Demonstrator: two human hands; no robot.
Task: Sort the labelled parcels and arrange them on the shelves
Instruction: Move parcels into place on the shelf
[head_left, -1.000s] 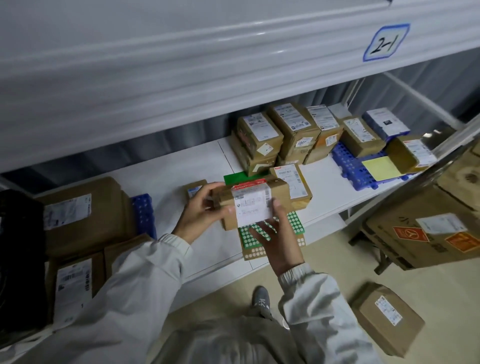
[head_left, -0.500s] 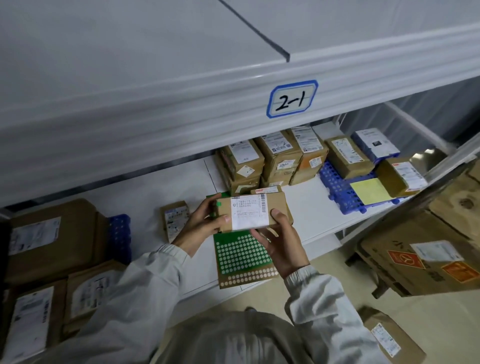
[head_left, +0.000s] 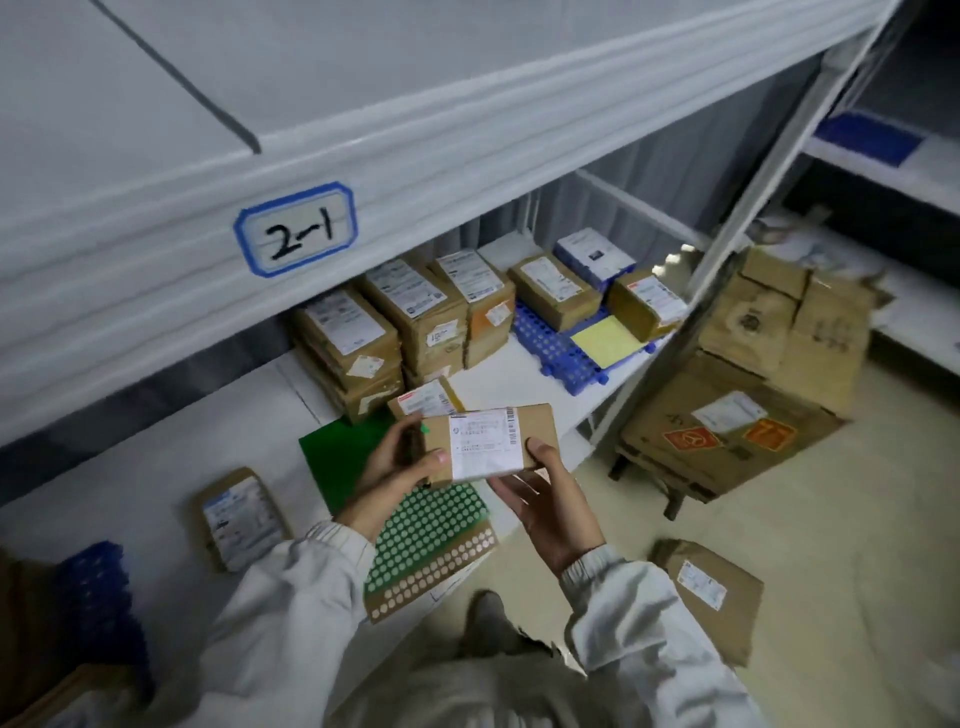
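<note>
A small brown parcel (head_left: 535, 431) with a white label is held face up between both hands above the front of the white shelf (head_left: 156, 467). My left hand (head_left: 395, 467) grips its left end, thumb on top. My right hand (head_left: 550, 499) holds its right end from below, thumb on the edge. Under the parcel lies a green dotted card (head_left: 431, 525). Stacked labelled parcels (head_left: 384, 322) stand at the back of the shelf. A tag reading 2-1 (head_left: 296, 228) sits on the shelf beam above.
A flat parcel (head_left: 241, 519) lies on the shelf to the left. A blue tray (head_left: 550, 343) carries more parcels and a yellow sheet at the right. Large cartons (head_left: 727, 415) stand on the floor beside the upright post; another parcel (head_left: 711, 587) lies on the floor.
The view has swung right and upward; the 2-1 tag moved left in the frame. The parcel stays in both hands, now tilted flatter and a little further right over the shelf edge.
</note>
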